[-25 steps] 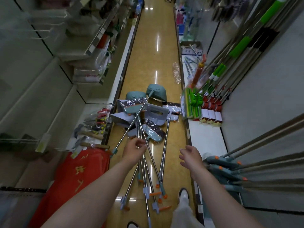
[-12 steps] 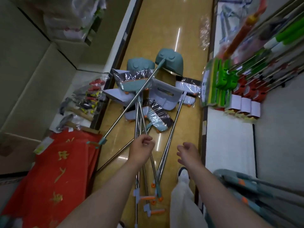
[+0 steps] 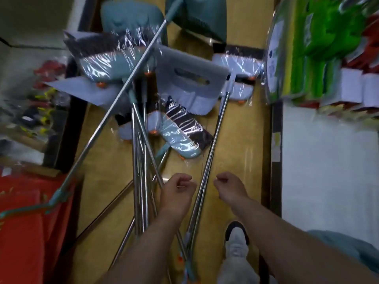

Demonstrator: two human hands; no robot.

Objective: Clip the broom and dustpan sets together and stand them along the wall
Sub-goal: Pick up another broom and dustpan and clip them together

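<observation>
I see my left hand (image 3: 177,194) curled over the broom handles (image 3: 140,171), its fingers' grasp unclear, and my right hand (image 3: 229,189) clenched empty above the floor (image 3: 242,140).

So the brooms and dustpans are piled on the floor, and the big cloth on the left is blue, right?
Not quite. The brooms and dustpans are piled on the floor, but the head view shows the big cloth on the left is red, not blue.
</observation>
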